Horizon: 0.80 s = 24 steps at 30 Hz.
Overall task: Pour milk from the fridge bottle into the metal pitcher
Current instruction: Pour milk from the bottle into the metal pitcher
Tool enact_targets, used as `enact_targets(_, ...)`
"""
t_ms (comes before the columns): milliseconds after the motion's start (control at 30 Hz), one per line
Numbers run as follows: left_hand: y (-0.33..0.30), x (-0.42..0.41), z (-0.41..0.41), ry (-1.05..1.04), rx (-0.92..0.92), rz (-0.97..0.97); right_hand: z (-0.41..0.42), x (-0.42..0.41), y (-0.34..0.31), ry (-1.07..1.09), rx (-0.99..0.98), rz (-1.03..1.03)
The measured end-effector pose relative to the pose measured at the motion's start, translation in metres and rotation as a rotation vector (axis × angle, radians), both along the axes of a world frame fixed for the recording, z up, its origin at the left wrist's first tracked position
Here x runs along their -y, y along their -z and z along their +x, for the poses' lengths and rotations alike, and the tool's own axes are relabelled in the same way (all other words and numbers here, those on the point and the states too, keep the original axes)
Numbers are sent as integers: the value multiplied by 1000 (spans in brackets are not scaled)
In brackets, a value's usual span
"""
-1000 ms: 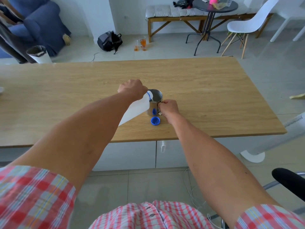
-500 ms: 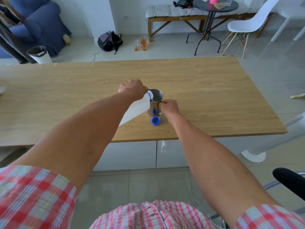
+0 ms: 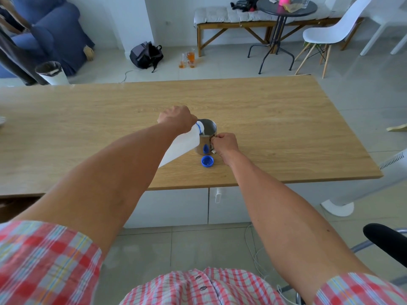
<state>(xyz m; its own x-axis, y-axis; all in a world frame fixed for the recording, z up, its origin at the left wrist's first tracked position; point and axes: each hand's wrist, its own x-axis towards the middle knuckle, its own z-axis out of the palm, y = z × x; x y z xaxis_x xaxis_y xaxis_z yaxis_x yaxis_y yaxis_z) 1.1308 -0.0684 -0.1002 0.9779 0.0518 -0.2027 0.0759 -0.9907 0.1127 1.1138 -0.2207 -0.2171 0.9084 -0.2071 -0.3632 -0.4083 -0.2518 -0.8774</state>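
A white plastic milk bottle [image 3: 182,145] with a blue neck ring is tilted steeply, its mouth over the rim of the metal pitcher [image 3: 206,137]. My left hand [image 3: 177,118] grips the bottle from above near its neck. The pitcher stands upright on the wooden table [image 3: 275,128], and white milk shows inside at the spout. My right hand [image 3: 224,143] pinches the pitcher's handle on its right side. The bottle's blue cap [image 3: 207,161] lies upside down on the table just in front of the pitcher.
The table's front edge runs just below the cap. A white fan [image 3: 363,186] stands at the table's right corner and a black chair arm [image 3: 385,237] sits at lower right. Beyond the table are a backpack [image 3: 145,55], a bench and a white chair [image 3: 330,34].
The bottle stays tilted over the pitcher with both hands in the same grips; nothing has visibly moved.
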Motion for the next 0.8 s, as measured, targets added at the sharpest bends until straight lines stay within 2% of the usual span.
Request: enact_targets(800,-2,1,0,8,1,36,-3,1,-4,-11,4,-5)
